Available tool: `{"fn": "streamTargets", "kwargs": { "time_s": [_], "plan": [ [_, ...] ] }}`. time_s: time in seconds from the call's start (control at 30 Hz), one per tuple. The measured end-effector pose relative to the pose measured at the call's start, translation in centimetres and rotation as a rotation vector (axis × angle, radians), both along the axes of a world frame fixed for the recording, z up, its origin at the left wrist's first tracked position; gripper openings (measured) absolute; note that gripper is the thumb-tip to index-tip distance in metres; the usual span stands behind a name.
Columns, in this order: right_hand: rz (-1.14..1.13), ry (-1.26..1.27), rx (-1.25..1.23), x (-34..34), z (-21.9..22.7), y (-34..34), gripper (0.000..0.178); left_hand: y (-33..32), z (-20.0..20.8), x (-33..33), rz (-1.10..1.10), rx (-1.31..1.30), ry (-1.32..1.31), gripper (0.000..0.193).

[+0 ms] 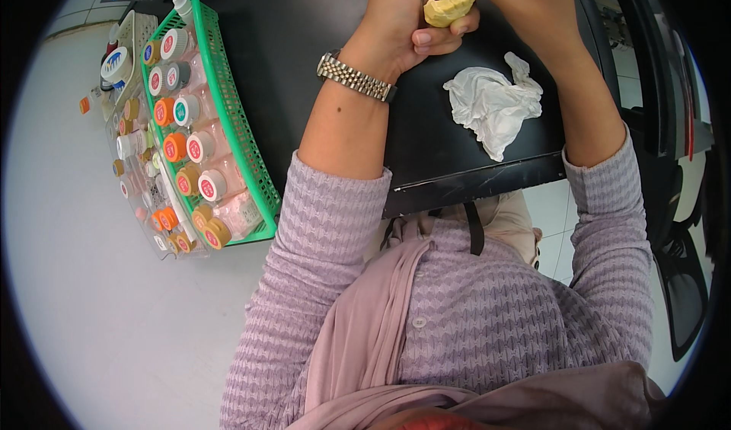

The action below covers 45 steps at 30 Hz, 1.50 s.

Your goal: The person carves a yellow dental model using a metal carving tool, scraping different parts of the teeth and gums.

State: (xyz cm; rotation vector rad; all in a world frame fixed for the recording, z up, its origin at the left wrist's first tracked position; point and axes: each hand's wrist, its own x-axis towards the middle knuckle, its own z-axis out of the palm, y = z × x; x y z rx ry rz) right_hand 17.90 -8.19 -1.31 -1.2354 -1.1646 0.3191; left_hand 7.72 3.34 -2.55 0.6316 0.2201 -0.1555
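Note:
My left hand (411, 19), with a metal-banded wristwatch (355, 77) on its wrist, is closed around a curved, pale yellow lump (448, 5) that looks soft, like modelling clay. Its fingertips wrap under the lump's lower end, and the top of the lump runs out of the picture. Right beside it, my right hand (533, 0) reaches in with its thumb against or very near the lump's upper edge. The fingers of that hand are curled and partly cut off by the upper edge, so anything they pinch is hidden. Below both hands lies a crumpled white tissue (495, 99) on the black table (304, 19).
A green basket (244, 133) full of small bottles with white, orange and gold caps stands at the table's left side. Beyond it sit a clear tray (137, 201) of more bottles and a white basket (141, 30). A black chair (681, 285) is at the right.

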Motion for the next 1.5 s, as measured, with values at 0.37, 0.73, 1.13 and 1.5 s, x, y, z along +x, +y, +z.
{"fn": "streamTargets", "kwargs": {
  "time_s": [0.37, 0.73, 1.13, 1.5],
  "plan": [
    [0.028, 0.125, 0.057, 0.1, 0.0, 0.1, 0.021, 0.1, 0.3, 0.0, 0.002, 0.006, 0.015, 0.059],
    [-0.004, -0.011, 0.023, 0.0, 0.4, -0.2, 0.019, 0.0, 0.3, 0.0, -0.004, -0.025, -0.046, 0.055],
    [-0.004, 0.087, 0.052, -0.1, 0.4, -0.1, 0.017, 0.0, 0.4, 0.0, 0.003, 0.071, -0.019, 0.055],
    [-0.023, -0.039, 0.019, -0.2, 0.6, -0.2, 0.017, -0.1, 0.6, 0.0, 0.031, 0.012, -0.016, 0.054]
  ]
}}
